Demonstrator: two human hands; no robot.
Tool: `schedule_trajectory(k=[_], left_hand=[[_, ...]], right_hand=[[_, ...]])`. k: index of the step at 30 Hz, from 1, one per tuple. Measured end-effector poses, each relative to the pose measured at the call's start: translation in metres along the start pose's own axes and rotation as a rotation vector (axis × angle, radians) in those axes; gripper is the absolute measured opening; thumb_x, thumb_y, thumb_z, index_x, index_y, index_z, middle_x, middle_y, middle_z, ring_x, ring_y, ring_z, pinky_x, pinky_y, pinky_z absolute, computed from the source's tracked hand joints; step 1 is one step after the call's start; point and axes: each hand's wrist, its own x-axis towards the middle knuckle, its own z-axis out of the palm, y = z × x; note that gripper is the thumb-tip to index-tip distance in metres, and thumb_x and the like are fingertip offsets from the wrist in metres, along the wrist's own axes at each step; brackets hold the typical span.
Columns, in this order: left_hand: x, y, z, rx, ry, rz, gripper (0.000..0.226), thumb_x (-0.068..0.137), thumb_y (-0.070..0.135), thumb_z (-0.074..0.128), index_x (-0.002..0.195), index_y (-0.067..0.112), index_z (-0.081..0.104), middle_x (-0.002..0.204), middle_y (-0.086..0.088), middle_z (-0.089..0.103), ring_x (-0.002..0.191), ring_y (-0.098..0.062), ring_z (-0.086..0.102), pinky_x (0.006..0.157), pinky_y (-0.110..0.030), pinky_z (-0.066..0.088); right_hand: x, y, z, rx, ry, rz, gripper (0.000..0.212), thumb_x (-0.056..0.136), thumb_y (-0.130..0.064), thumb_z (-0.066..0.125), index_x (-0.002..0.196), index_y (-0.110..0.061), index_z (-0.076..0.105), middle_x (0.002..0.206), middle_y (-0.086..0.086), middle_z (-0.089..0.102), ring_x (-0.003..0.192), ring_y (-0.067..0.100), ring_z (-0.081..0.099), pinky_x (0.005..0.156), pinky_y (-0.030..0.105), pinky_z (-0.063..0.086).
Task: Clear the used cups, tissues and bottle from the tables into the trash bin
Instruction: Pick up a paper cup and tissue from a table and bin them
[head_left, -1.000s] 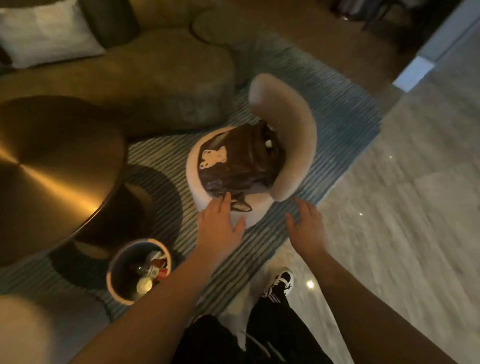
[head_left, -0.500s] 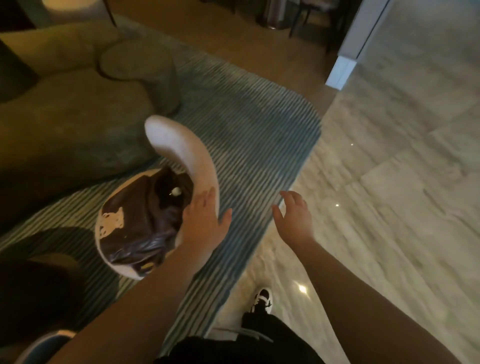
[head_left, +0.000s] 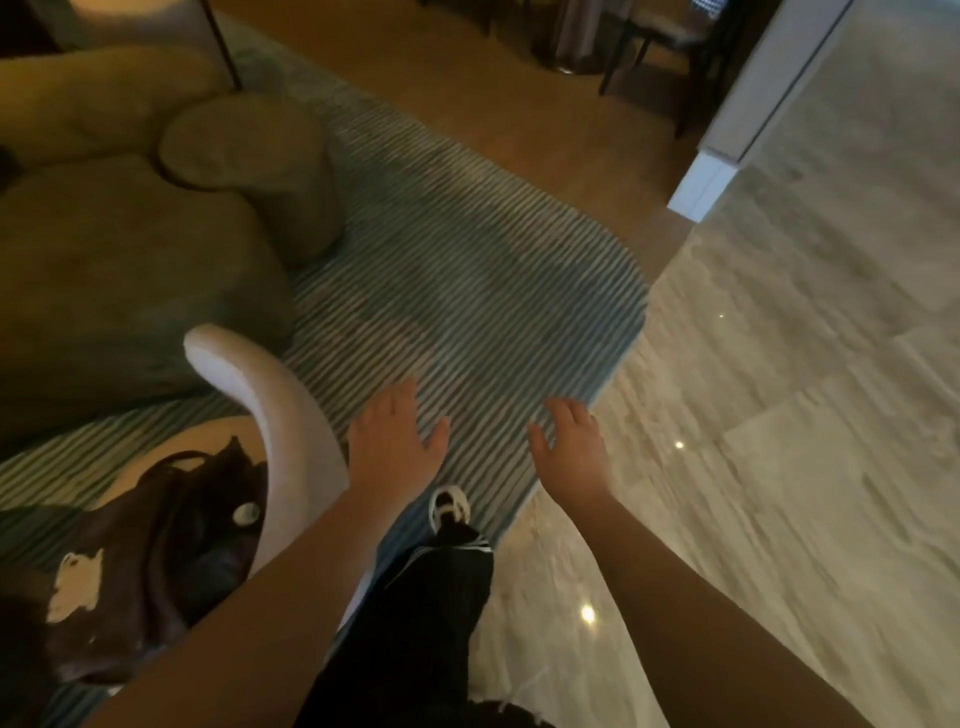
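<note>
Both hands reach forward, palms down, in the lower middle of the frame, and neither grip holds anything: the left hand (head_left: 397, 441) has its fingers spread wide with the thumb out to the right, and the right hand (head_left: 569, 449) is equally wide, fingers loosely splayed. The left hand hangs over the striped rug (head_left: 457, 280), just right of the curved white backrest of a small round chair (head_left: 270, 410), without touching it as far as can be seen; the right hand hangs over the rug's right edge, where the pale marble floor (head_left: 779, 415) begins. On the chair's seat at the lower left lies a dark brown bag (head_left: 156, 545) with a white bear figure on its side. Below the hands, a black trouser leg (head_left: 415, 613) and a black-and-white shoe (head_left: 448, 506) stand near the rug's border. A large olive sofa (head_left: 119, 249) fills the upper left, with a round cushion at its end. None of the cups, tissues, bottle or the trash bin appears anywhere in this view, so their places cannot be told.
</note>
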Motion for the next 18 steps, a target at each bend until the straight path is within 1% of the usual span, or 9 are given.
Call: schedule_trajectory(k=[4, 7, 12, 18], left_hand=[[0.112, 0.002, 0.007, 0.006, 0.017, -0.027, 0.069, 0.091, 0.052, 0.043, 0.146, 0.013, 0.026, 0.147, -0.013, 0.037, 0.134, -0.029, 0.034, 0.108, -0.048, 0.030], [0.217, -0.004, 0.000, 0.015, 0.029, -0.093, 0.071, 0.092, 0.054, 0.040, 0.148, 0.013, 0.023, 0.151, -0.012, 0.032, 0.136, -0.028, 0.030, 0.108, -0.048, 0.027], [0.378, -0.005, -0.032, 0.029, 0.027, -0.159, 0.073, 0.092, 0.056, 0.037, 0.149, 0.014, 0.019, 0.152, -0.010, 0.030, 0.138, -0.029, 0.027, 0.109, -0.049, 0.027], [0.528, 0.000, -0.070, 0.011, 0.042, -0.216, 0.073, 0.093, 0.055, 0.038, 0.150, 0.014, 0.018, 0.153, -0.009, 0.029, 0.139, -0.027, 0.025, 0.110, -0.048, 0.026]], right_hand=[[0.119, -0.005, -0.005, -0.038, -0.024, -0.036, 0.047, 0.098, -0.035, 0.045, 0.139, -0.013, 0.042, 0.144, 0.007, 0.041, 0.132, 0.026, 0.040, 0.110, 0.042, 0.034], [0.228, -0.019, -0.017, -0.060, -0.035, -0.078, 0.047, 0.098, -0.035, 0.045, 0.139, -0.011, 0.043, 0.142, 0.008, 0.042, 0.131, 0.027, 0.040, 0.109, 0.043, 0.034], [0.395, -0.064, -0.045, -0.069, -0.070, -0.106, 0.047, 0.099, -0.034, 0.045, 0.138, -0.009, 0.044, 0.141, 0.010, 0.043, 0.129, 0.028, 0.042, 0.108, 0.045, 0.036], [0.553, -0.117, -0.065, -0.038, -0.060, -0.118, 0.047, 0.097, -0.033, 0.048, 0.137, -0.008, 0.046, 0.140, 0.012, 0.044, 0.128, 0.028, 0.044, 0.108, 0.040, 0.037]])
